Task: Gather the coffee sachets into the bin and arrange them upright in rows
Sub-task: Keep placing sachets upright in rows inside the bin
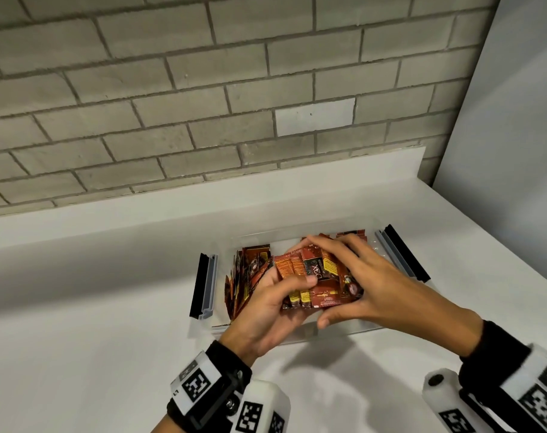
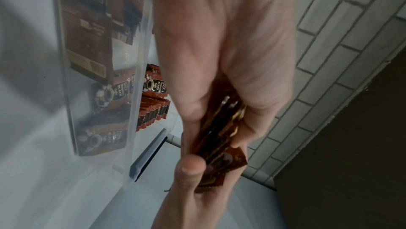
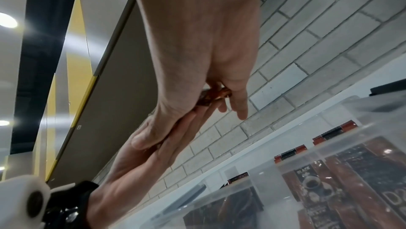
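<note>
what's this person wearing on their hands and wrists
Both hands are bare, with no gloves or rings in view. The left wrist wears a black fabric band carrying a white tag with a black square-pattern marker and a white blocky camera housing. The right wrist has the same black band, white housing and black-and-white markers.

White counter [image 1: 78,307], grey brick wall [image 1: 172,89], white side panel [image 1: 515,120], round ceiling lights [image 3: 7,19]

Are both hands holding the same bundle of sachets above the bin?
Yes, the left hand and the right hand both grip one bundle of sachets over the clear bin.
</note>
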Tool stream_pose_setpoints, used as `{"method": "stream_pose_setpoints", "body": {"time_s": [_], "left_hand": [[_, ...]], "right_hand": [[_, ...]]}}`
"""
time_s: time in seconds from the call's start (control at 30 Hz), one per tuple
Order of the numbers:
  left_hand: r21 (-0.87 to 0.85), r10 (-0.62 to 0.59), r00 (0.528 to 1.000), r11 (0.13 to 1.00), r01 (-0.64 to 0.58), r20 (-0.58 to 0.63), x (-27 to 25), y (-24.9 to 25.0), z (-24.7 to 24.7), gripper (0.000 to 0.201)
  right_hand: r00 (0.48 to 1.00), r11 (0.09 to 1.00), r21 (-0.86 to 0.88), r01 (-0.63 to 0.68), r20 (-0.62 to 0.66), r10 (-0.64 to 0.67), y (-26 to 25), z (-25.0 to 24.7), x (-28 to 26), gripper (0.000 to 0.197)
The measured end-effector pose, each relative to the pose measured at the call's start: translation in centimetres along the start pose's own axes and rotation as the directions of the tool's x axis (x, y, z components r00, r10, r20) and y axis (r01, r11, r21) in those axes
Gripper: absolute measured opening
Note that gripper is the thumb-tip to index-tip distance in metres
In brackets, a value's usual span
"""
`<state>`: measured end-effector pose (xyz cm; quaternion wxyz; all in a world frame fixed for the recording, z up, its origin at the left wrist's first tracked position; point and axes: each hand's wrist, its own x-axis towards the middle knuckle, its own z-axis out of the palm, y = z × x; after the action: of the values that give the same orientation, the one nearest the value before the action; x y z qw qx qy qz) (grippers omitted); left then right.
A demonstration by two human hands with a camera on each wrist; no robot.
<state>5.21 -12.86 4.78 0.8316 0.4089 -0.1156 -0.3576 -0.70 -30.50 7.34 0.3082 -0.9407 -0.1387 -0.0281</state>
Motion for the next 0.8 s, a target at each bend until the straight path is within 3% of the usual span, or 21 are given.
{"method": "stream_pose_setpoints", "body": {"time_s": [0.2,0.4,0.6,0.8], "left_hand": [[0.058,0.016,0.999,0.998,-0.013,-0.049,0.1,0.1,0.0,0.061],[0.094,-0.003,0.999,0.996,0.007,-0.041,0.2,0.0,-0.1,0.061],[0.153,0.014,0.997,0.988,-0.001,-0.079,0.4,-0.1,-0.1,0.06],[0.18,0.07,0.984,0.983,-0.04,-0.162,1.4,0.7,-0.8,0.046]], "right_hand": [[0.998,0.997,-0.028,0.066,-0.01,-0.067,0.4,-0.1,-0.3,0.09],[0.994,0.979,-0.175,0.102,-0.022,-0.108,1.0,0.1,0.0,0.096],[0.989,0.949,-0.298,0.105,0.127,-0.069,0.7,-0.3,-0.1,0.094],[0.989,0.943,-0.313,0.114,0.123,-0.078,1.9,0.1,-0.5,0.076]]}}
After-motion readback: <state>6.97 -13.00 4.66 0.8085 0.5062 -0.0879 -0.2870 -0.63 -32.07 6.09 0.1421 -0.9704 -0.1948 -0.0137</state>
